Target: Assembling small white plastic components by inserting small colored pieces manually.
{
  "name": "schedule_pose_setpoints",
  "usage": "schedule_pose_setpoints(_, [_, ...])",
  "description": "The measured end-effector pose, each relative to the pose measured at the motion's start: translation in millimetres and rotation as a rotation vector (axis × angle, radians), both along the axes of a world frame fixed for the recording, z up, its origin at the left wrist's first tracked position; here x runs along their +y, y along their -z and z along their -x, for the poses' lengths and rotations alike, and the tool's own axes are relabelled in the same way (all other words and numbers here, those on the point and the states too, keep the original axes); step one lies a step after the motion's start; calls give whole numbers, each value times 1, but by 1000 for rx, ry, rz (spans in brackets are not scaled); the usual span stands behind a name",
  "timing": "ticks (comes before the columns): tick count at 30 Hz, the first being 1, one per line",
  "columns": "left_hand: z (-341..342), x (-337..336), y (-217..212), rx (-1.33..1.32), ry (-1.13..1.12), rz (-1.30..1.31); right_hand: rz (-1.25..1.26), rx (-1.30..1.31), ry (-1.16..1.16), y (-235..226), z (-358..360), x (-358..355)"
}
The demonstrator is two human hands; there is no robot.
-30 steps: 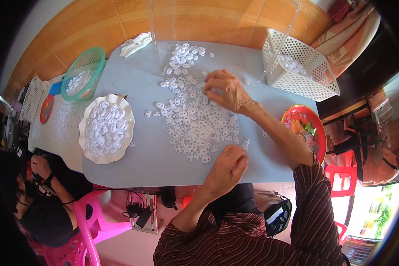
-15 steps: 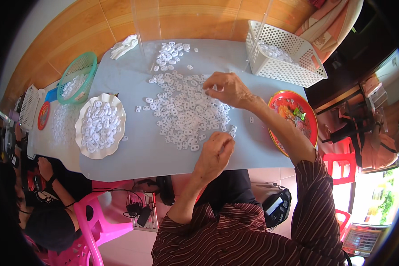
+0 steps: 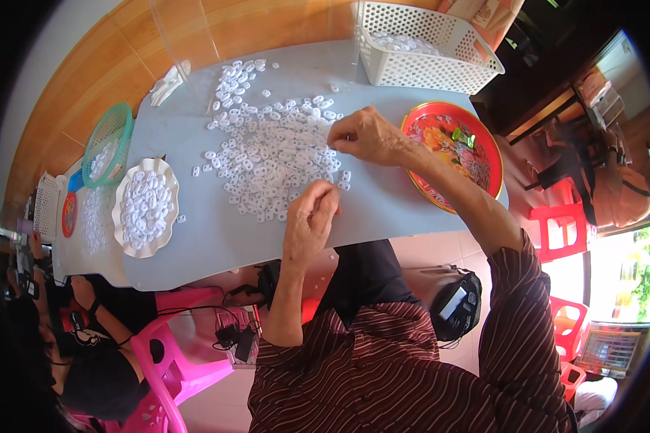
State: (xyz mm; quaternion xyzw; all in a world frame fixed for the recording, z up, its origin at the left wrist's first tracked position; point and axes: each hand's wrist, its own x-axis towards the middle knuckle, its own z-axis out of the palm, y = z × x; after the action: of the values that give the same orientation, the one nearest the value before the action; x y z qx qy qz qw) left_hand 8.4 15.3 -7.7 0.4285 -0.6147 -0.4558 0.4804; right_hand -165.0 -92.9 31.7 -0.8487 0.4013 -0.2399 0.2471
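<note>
A spread of small white oval plastic pieces [image 3: 274, 155], each with dark holes, covers the middle of the grey-blue table [image 3: 209, 249]. My left hand [image 3: 310, 220] is curled at the near right edge of the spread, fingers closed. Past it and to the right, my right hand [image 3: 368, 137] hovers by the right edge of the spread, fingertips pinched together. Whatever either hand holds is too small or hidden to make out. On the left stands a scalloped cream plate [image 3: 172, 180] heaped with the same pieces.
A red round tray [image 3: 492, 166] with a green item lies at the right. Behind it stands a white perforated basket [image 3: 433, 72] with white pieces. A green basket [image 3: 125, 130] is at far left. Another person [image 3: 97, 361] sits at lower left near a pink chair [image 3: 184, 361].
The view has shifted, so the table sits further left and higher in the picture. My right hand has moved closer to the spread's right edge; both hands stay closed.
</note>
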Motion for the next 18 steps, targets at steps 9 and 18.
schedule_pose_setpoints(9, [0,0,-2,-12,-28,-95,-2,-13,-22,14,10,22])
schedule_pose_setpoints(18, [1,-2,-2,-7,-28,-115,147,57,-9,18,-2,32])
